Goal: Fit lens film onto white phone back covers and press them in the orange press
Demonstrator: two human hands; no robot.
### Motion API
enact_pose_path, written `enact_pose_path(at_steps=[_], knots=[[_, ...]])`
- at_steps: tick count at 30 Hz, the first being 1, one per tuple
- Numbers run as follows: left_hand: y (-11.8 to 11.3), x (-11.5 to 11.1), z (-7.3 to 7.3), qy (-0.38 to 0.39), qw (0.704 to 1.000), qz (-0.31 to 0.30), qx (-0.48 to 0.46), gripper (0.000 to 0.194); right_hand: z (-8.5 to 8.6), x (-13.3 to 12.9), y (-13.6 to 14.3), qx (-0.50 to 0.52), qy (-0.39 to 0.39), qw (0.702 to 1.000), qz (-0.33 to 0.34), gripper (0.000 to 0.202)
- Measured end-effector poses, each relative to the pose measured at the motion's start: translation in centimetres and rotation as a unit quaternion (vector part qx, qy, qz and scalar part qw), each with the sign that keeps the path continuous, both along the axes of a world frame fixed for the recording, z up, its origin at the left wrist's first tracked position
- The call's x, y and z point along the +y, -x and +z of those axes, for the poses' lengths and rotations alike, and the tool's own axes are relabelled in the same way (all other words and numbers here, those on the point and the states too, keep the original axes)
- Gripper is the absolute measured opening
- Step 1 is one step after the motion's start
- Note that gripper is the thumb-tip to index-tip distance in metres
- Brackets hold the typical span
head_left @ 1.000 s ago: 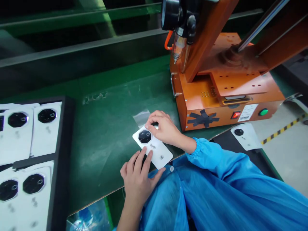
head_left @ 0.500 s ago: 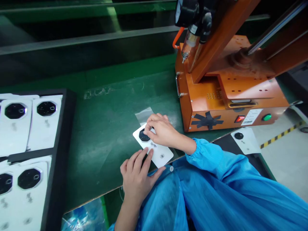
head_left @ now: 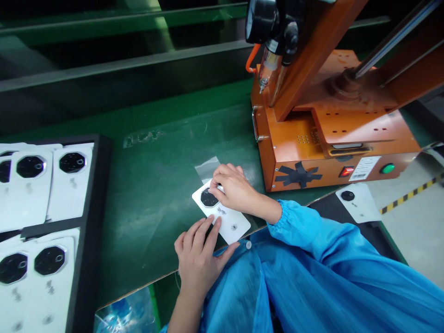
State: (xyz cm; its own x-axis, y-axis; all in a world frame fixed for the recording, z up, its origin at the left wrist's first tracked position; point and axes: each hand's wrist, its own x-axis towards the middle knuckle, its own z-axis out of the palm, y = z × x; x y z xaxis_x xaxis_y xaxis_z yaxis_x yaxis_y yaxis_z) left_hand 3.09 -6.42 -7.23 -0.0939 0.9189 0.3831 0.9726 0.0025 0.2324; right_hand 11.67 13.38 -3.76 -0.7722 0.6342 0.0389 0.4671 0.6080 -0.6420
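A white phone back cover lies aslant on the green bench near its front edge, with a black octagonal camera panel at its upper end. My left hand is spread, fingertips on the cover's left edge and thumb by its lower corner. Over the camera panel's right side, my right hand is closed in a pinch. Whatever those fingers hold, if anything, is too small or hidden to make out. A clear film piece shows just beyond the cover's upper end.
To the left stands a black tray with several similar covers. An orange press machine with a gauge occupies the right of the bench. Another white cover lies on a dark surface below it. A plastic bag shows under the bench's front edge.
The view has shifted slightly, so the tray shows a little further right. Both hands keep nearly the same places on the cover.
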Motion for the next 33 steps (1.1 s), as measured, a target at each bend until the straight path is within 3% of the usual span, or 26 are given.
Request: enact_pose_path(at_steps=[6,16,21,23,28,30,33], knots=[[0.0,-0.1,-0.1,0.006,1.000,-0.002,-0.001,0.064,-0.3,-0.3,-0.2,0.011,-0.042,0.999,-0.004,0.014],[0.1,-0.3,-0.3,0.003,1.000,-0.002,-0.002,0.064,-0.5,-0.6,-0.6,-0.018,-0.183,0.983,0.017,0.011],[0.1,-0.4,-0.5,0.009,1.000,-0.011,0.004,0.068,1.2,-1.6,-2.0,0.042,-0.186,0.982,0.004,0.019],[0.3,-0.5,-0.6,0.011,1.000,-0.018,0.004,0.068,2.7,-2.2,-3.5,0.032,-0.174,0.983,0.043,0.019],[1.3,-0.7,0.1,0.026,0.998,-0.044,-0.034,0.058,6.1,-4.0,-7.8,-0.014,-0.135,0.959,0.250,0.025],[1.7,-0.8,0.7,0.026,0.995,-0.068,-0.065,0.059,6.2,-4.7,-8.7,-0.014,-0.176,0.949,0.260,0.024],[2.7,-0.6,1.1,-0.011,0.988,-0.094,-0.124,0.054,4.9,-5.6,-8.8,0.016,-0.277,0.934,0.224,0.016]])
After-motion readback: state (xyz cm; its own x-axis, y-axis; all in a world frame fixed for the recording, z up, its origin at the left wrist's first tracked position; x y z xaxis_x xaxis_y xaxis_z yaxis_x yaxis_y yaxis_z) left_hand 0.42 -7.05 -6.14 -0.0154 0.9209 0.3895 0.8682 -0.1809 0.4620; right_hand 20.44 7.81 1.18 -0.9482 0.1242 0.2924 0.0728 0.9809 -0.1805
